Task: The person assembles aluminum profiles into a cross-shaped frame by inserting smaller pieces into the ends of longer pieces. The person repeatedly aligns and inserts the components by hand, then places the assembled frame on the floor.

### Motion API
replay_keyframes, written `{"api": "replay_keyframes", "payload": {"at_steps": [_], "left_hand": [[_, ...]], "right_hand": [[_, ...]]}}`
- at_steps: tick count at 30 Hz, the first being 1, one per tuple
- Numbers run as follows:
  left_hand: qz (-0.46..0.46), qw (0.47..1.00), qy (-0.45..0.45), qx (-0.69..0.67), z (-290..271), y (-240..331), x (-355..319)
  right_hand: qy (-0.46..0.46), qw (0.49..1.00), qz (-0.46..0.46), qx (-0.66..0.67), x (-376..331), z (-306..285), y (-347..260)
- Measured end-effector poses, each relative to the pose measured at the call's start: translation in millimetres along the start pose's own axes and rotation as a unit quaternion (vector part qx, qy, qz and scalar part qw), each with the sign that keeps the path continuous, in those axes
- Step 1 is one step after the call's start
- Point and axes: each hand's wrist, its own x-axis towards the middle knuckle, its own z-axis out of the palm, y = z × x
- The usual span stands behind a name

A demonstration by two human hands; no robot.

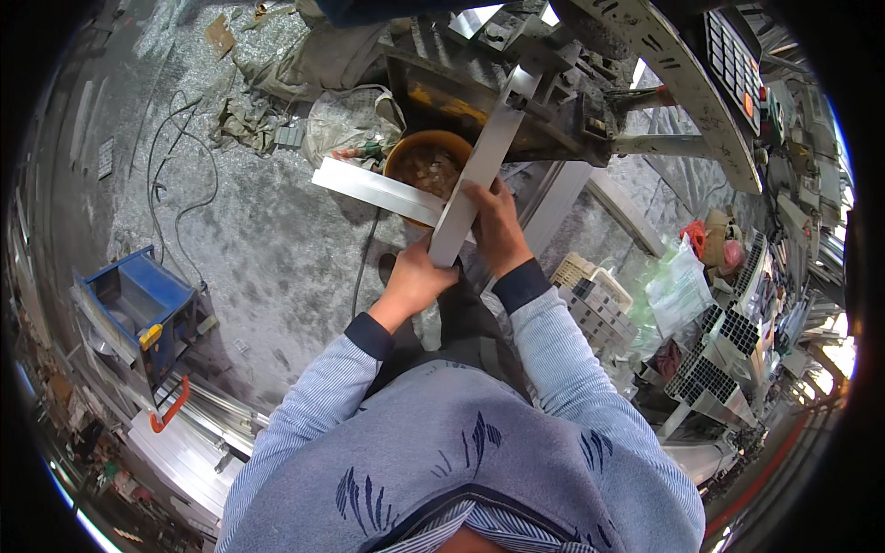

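Observation:
A silver aluminium profile [481, 169] slants away from me, its far end reaching the machine's metal fixture [536, 66]. At its near end, my left hand [417, 278] is closed round the profile. My right hand [500, 227] grips the same piece from its right side, a little farther up. Under it, a second aluminium profile [367, 185] extends to the left across an orange bucket [431, 137]. Brownish contents with pale bits show inside the bucket. The fingers of both hands are partly hidden by the held profile.
On the left stands a blue metal bin or stand [159, 288] with a red handle [170, 404]. A black cable [214, 184] loops over the dusty floor. White plastic baskets [595, 290] and black grids [701, 373] are piled at right. A keypad panel [733, 69] sits upper right.

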Motion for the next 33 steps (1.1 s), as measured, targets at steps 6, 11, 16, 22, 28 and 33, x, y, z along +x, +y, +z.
{"api": "replay_keyframes", "payload": {"at_steps": [6,11,16,22,28,33], "left_hand": [[0.035,0.999,0.024,0.01,1,-1,-1],[0.016,1.0,0.015,-0.022,3,-3,0],[-0.027,0.999,-0.023,-0.037,1,-2,1],[-0.004,1.0,0.002,0.004,0,2,-1],[0.012,1.0,0.015,-0.02,1,3,-3],[0.036,0.999,0.019,-0.032,2,1,-1]], "right_hand": [[0.175,0.85,-0.287,-0.405,39,-97,-73],[0.254,0.649,-0.266,-0.666,58,-136,-123],[0.266,0.582,-0.223,-0.735,62,-130,-130],[0.236,0.51,-0.155,-0.812,58,-127,-133],[0.176,0.436,-0.118,-0.875,54,-121,-144],[0.192,0.484,-0.158,-0.839,42,-109,-143]]}}
